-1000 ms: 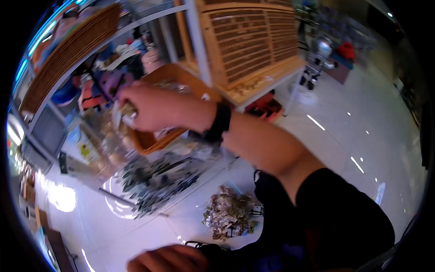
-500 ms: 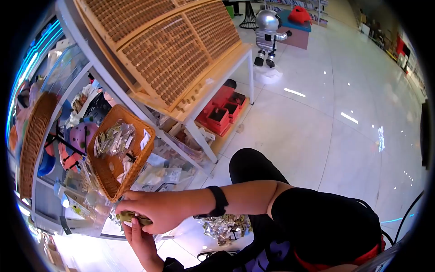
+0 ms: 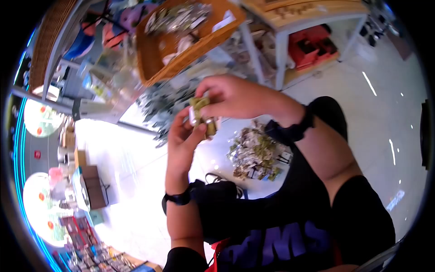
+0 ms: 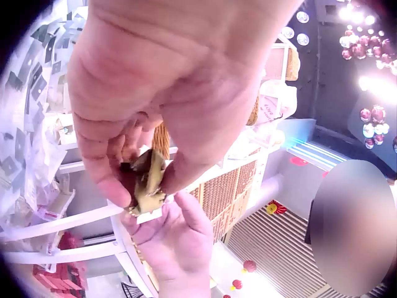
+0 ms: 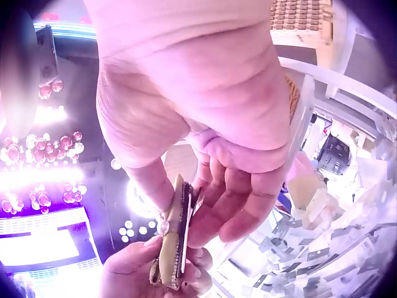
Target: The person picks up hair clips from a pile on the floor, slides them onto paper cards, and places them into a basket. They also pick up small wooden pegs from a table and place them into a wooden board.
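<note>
In the head view an olive-green bow (image 3: 199,106) with pale beads, like a hair ornament, is held up between both hands. My right hand (image 3: 233,97) pinches its upper end with thumb and fingers. From below, my left hand (image 3: 180,147) grips the lower end, thumb in front. The right wrist view shows the bow (image 5: 170,239) edge-on, with sparkling trim along its edge and a pearl-like bead. A white piece, like a card, shows beside the bow (image 4: 149,192) in the left wrist view. The fingers partly cover it.
A brown wicker basket (image 3: 149,56) with clear packets stands on the shelf beyond my hands. Many grey-green packets (image 3: 158,109) spread below it. A pile of small wrapped items (image 3: 256,152) lies on the floor by my legs. Red containers (image 3: 312,47) stand under the wooden table.
My right hand has come back from beside the basket with the bow. My left hand has risen and joined it on the bow. The head view has swung down and left.
</note>
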Demonstrator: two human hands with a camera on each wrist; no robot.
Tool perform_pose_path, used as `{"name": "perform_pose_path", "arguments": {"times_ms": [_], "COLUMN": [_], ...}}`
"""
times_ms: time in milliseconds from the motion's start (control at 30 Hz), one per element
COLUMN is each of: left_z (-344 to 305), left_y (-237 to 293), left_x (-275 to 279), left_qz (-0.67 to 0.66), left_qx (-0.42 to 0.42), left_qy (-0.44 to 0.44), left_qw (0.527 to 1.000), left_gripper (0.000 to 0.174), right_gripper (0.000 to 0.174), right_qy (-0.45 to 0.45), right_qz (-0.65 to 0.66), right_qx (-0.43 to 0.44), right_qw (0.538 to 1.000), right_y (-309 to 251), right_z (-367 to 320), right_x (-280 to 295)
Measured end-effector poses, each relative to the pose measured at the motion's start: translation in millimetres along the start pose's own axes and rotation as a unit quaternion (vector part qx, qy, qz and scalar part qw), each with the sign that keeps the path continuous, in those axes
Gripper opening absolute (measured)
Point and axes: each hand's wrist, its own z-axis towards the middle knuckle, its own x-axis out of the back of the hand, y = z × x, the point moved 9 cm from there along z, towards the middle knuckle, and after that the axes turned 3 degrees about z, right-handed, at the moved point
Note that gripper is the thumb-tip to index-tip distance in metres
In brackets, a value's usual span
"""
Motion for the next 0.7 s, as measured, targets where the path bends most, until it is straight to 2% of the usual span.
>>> {"name": "perform_pose_path", "arguments": {"times_ms": [100, 167, 367, 467, 533, 567, 633, 667, 700], "left_z": [1.2, -1.1, -6.8, -9.5, -11.8, -13.9, -15.7, -18.1, -24.3], "left_y": [-16.1, -22.7, -11.0, -7.6, -9.2, -6.7, -7.3, 2.6, 13.0], "left_x": [4.4, 10.4, 18.3, 22.1, 26.4, 30.0, 36.6, 37.2, 36.4], "left_qz": [-0.05, -0.052, 0.017, 0.02, 0.016, 0.044, 0.071, 0.075, 0.079], "left_qx": [0.008, 0.007, -0.067, -0.069, -0.065, -0.092, -0.116, -0.192, -0.267], "left_qy": [0.065, 0.078, 0.062, 0.07, 0.079, 0.093, 0.109, 0.105, 0.1], "left_qw": [0.997, 0.996, 0.996, 0.995, 0.995, 0.991, 0.985, 0.973, 0.955], "left_gripper": [0.048, 0.045, 0.042, 0.043, 0.043, 0.038, 0.034, 0.031, 0.028], "right_gripper": [0.035, 0.033, 0.031, 0.026, 0.028, 0.028, 0.027, 0.027, 0.027], "right_qy": [-0.044, -0.059, -0.071, -0.076, -0.067, -0.069, -0.075, -0.077, -0.103], "right_qz": [0.009, 0.012, 0.0, -0.01, -0.01, -0.009, -0.043, -0.041, 0.023], "right_qx": [-0.109, -0.116, -0.103, -0.124, -0.089, -0.089, 0.089, 0.088, 0.099], "right_qw": [0.993, 0.991, 0.992, 0.989, 0.994, 0.994, 0.992, 0.992, 0.99], "right_y": [9.7, 21.0, 26.5, 25.7, 19.4, 23.2, 1.5, 2.6, -0.3], "right_z": [-6.6, -4.3, 0.9, -0.1, -0.1, -0.5, -1.2, 0.1, 0.5], "right_x": [4.7, 3.3, -8.0, -11.7, -14.3, -15.9, -21.1, -21.5, -24.4]}}
